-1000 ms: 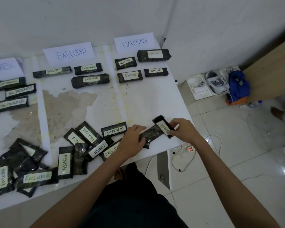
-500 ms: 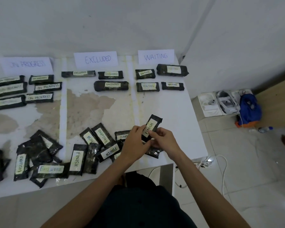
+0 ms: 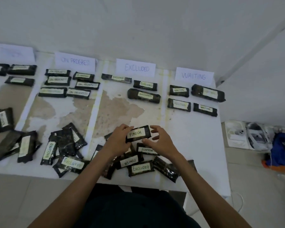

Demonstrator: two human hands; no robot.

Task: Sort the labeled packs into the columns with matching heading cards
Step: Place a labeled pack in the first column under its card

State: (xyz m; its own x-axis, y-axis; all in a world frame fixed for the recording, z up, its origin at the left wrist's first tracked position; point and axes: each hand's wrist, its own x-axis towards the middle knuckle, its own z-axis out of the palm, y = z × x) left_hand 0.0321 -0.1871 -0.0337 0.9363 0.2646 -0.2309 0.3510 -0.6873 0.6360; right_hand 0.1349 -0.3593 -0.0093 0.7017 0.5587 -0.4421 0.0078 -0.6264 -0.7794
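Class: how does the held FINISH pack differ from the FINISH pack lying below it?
The held FINISH pack is gripped by the left hand; the lying FINISH pack rests on the table. The held label reads upright, the lying one upside down. Both: dark wrappers, white labels.

Both bare forearms reach forward from the lower edge and converge. The left hand [image 3: 120, 140] grips the left end of a pack [image 3: 137, 133], its fingers curled over the top edge. The right hand [image 3: 162, 142] hovers just beside the pack's right end with its fingers arched and spread. Whether its thumb touches the pack is unclear.
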